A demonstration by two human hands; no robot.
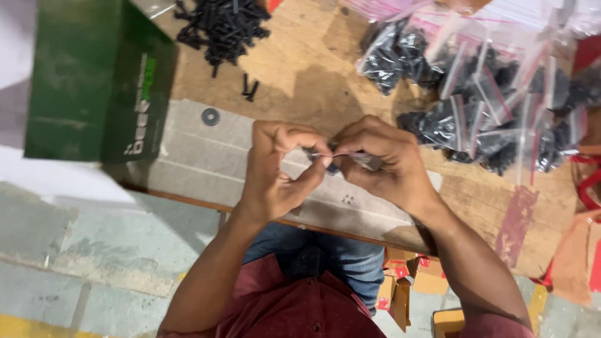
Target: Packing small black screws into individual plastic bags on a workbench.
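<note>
My left hand (278, 169) and my right hand (382, 159) meet over the near edge of a wooden table (313, 69). Between their fingertips they pinch a small clear zip bag (341, 159) holding dark screws; most of the bag is hidden by my fingers. Both hands grip its top edge, thumbs and forefingers pressed together.
A loose heap of black screws (222, 25) lies at the back, with two stray screws (250, 87) and a metal washer (211, 116) nearer. Several filled zip bags (482, 100) pile up at the right. A green carton (94, 81) stands at the left. Small cardboard boxes (400, 281) sit on the floor.
</note>
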